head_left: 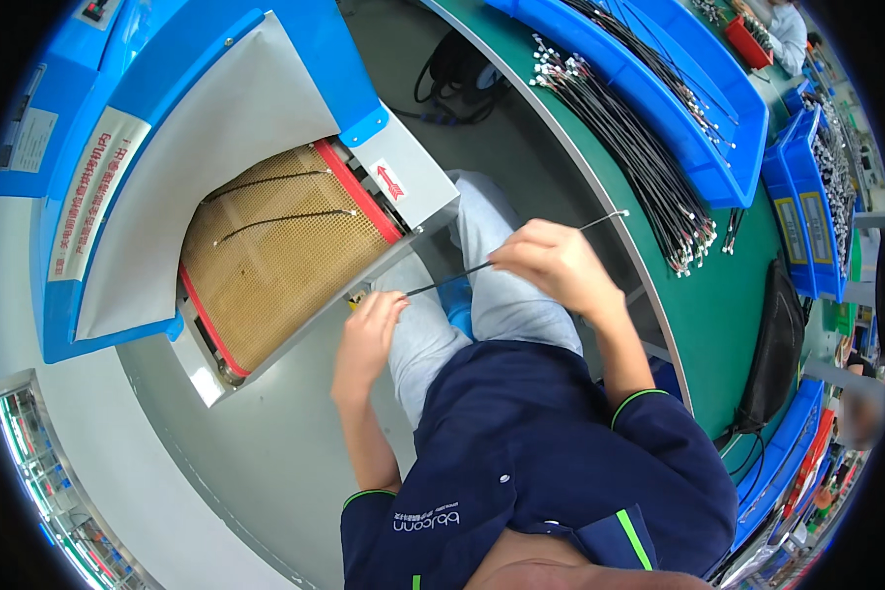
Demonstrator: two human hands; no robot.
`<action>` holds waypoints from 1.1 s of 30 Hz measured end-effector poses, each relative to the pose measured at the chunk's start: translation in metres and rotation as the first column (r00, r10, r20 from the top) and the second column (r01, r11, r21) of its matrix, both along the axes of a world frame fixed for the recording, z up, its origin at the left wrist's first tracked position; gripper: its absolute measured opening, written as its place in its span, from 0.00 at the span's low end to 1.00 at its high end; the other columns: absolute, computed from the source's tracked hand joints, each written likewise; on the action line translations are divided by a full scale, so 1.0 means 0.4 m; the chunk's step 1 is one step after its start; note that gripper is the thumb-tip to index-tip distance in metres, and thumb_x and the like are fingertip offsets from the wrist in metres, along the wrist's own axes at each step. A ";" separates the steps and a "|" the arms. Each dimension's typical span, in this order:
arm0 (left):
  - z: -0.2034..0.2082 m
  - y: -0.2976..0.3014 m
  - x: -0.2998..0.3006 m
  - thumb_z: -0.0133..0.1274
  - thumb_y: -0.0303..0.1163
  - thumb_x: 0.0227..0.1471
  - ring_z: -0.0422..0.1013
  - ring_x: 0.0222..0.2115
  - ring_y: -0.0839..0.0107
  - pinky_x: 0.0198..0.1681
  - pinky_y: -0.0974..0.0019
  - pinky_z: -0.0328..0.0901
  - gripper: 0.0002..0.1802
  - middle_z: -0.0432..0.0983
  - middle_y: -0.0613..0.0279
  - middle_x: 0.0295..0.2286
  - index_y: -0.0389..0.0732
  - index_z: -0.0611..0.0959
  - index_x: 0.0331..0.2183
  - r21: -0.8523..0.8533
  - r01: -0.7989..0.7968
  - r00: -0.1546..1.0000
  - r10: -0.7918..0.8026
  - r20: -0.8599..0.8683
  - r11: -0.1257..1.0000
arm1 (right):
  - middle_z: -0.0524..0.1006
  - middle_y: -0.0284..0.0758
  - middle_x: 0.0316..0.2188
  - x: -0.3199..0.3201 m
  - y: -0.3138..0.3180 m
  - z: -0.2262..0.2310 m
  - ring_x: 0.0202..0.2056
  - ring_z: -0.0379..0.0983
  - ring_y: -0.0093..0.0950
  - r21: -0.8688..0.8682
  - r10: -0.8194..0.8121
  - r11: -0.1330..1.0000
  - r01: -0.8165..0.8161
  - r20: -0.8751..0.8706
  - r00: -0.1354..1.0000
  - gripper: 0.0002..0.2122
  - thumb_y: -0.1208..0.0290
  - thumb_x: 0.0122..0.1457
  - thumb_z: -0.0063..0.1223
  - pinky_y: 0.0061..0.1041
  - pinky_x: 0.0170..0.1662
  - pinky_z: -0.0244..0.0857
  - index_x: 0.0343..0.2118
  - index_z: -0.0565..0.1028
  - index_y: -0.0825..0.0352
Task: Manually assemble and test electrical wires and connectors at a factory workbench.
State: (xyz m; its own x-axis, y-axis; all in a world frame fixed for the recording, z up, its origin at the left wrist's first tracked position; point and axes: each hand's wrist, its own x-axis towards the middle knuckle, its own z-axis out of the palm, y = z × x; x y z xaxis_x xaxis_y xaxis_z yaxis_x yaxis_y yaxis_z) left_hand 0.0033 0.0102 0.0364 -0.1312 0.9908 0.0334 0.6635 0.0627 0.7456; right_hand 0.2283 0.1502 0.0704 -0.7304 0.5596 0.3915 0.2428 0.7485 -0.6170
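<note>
A thin black cable (449, 282) stretches between my two hands, above my lap. My left hand (370, 332) pinches its left end near the conveyor's front corner. Higher and to the right, my right hand (558, 264) grips the cable with closed fingers. From that hand a thin end runs on to a small pale connector (623, 213) near the table edge. On the tan mesh conveyor belt (290, 265) at the left lie two similar black cables, one of them the nearer cable (285, 219).
The blue conveyor machine (334, 59) has a pale curtain (206, 187) over its opening. On the green table (693, 315) at right lie a bundle of black cables (624, 147), a blue bin (733, 147) and a black pouch (772, 344). A co-worker (787, 37) is at far right.
</note>
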 end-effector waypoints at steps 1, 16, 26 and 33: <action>-0.001 0.007 0.009 0.49 0.30 0.52 0.68 0.24 0.59 0.29 0.61 0.62 0.08 0.70 0.55 0.25 0.35 0.75 0.33 -0.007 0.085 0.995 -0.084 0.046 0.996 | 0.73 0.31 0.23 -0.020 -0.012 -0.001 0.26 0.71 0.29 0.049 0.042 0.998 -0.043 0.026 0.999 0.05 0.75 0.43 0.56 0.25 0.29 0.66 0.26 0.76 0.64; 0.040 0.036 0.005 0.51 0.28 0.50 0.69 0.25 0.67 0.30 0.66 0.64 0.07 0.71 0.58 0.25 0.36 0.77 0.33 0.012 0.216 0.976 -0.216 0.017 0.976 | 0.72 0.28 0.28 -0.107 -0.043 -0.023 0.30 0.72 0.26 0.034 0.199 0.979 -0.203 0.078 0.977 0.09 0.75 0.43 0.49 0.25 0.28 0.67 0.31 0.74 0.64; -0.182 0.009 -0.681 0.54 0.29 0.49 0.68 0.39 0.67 0.44 0.67 0.63 0.18 0.70 0.57 0.39 0.41 0.74 0.44 0.203 -0.532 0.785 0.569 -0.244 0.822 | 0.75 0.36 0.27 0.151 0.132 0.257 0.28 0.71 0.24 0.402 -0.615 0.705 0.584 -0.062 0.786 0.07 0.84 0.48 0.55 0.19 0.30 0.65 0.31 0.78 0.69; -0.219 0.099 -0.778 0.56 0.34 0.46 0.64 0.42 0.61 0.47 0.62 0.58 0.15 0.70 0.56 0.39 0.44 0.78 0.39 0.129 -0.321 0.878 0.346 -0.331 0.938 | 0.74 0.42 0.38 0.374 0.285 0.153 0.42 0.71 0.36 0.580 -0.940 0.333 0.743 0.143 0.309 0.11 0.70 0.56 0.50 0.29 0.47 0.62 0.42 0.74 0.64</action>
